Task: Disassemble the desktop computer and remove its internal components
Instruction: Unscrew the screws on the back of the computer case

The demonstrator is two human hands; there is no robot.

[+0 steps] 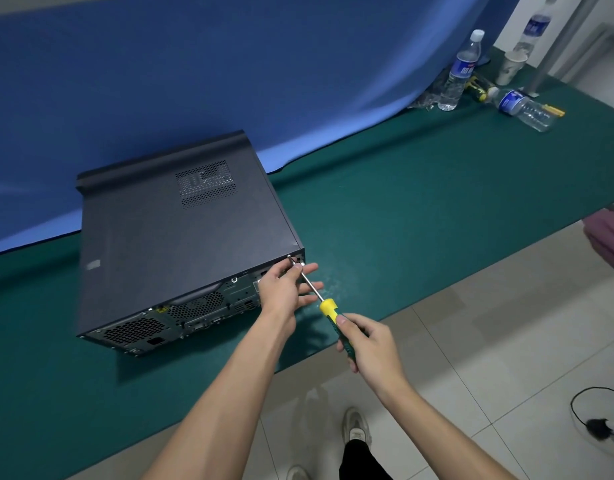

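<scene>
Gripping a screwdriver (328, 308) (yellow-green handle); bottle (458, 72) label unreadable.

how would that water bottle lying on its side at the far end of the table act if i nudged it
The lying bottle would probably roll, since its round side rests on the flat green mat. It looks nearly empty and clear, so likely light and easy to shift. The thin plastic would probably dent if squeezed.
</scene>
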